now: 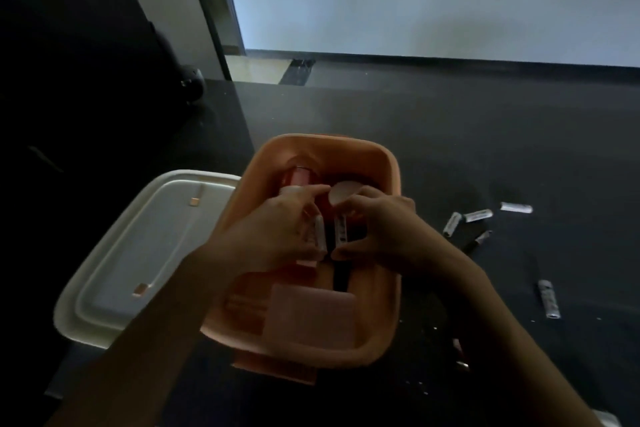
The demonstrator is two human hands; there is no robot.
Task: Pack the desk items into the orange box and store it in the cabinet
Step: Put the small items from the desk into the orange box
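The orange box (393, 184) stands on the dark desk in the middle of the head view. Both hands are inside it. My left hand (277, 229) grips a small white tube (319, 231). My right hand (377, 229) holds a dark marker with a white label (341, 229), touching the tube. In the box lie a pink cylinder (302, 177), a round white piece (343, 192), a pale flat pad (310, 315) and other items hidden by my hands. Several white-labelled markers lie loose on the desk to the right, such as one (516, 207) and another (549, 298).
The box's white lid (138, 253) lies on the desk just left of the box. A dark cabinet or wall (86, 45) fills the left side, with a doorway behind. The dark desk (485, 135) stretches right and back to a pale wall.
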